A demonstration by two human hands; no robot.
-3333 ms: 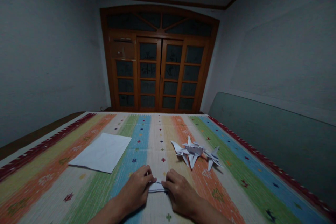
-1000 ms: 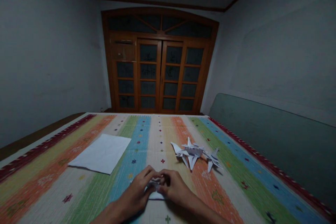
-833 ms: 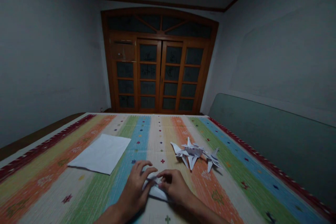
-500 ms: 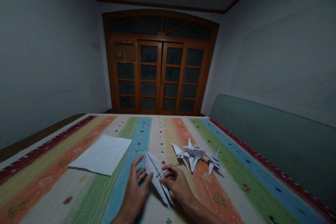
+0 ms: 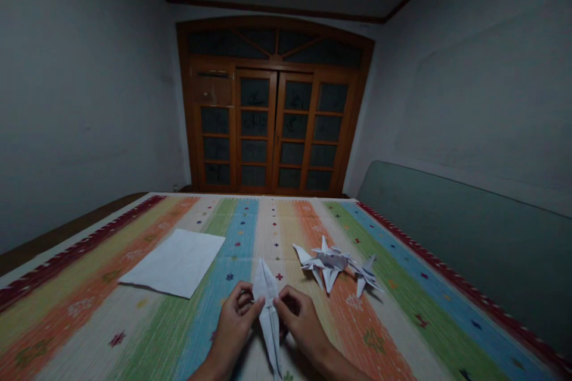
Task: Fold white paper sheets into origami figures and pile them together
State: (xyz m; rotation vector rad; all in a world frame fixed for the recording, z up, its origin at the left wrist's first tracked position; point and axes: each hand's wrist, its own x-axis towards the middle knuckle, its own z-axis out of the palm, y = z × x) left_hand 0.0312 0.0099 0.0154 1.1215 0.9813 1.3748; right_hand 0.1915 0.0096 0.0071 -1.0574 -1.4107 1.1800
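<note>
One flat sheet [image 5: 176, 262], one long folded piece [image 5: 269, 309], two spiky paper figures [image 5: 328, 261] [image 5: 367, 271].

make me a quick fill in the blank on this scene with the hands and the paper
The left hand and right hand together pinch a narrow folded piece of white ____.
The flat sheet lies to the ____ of both hands.
The spiky folded figures lie to the ____ of both hands.
The panelled door at the far end is made of ____.
Missing words: paper; left; right; wood.
</note>
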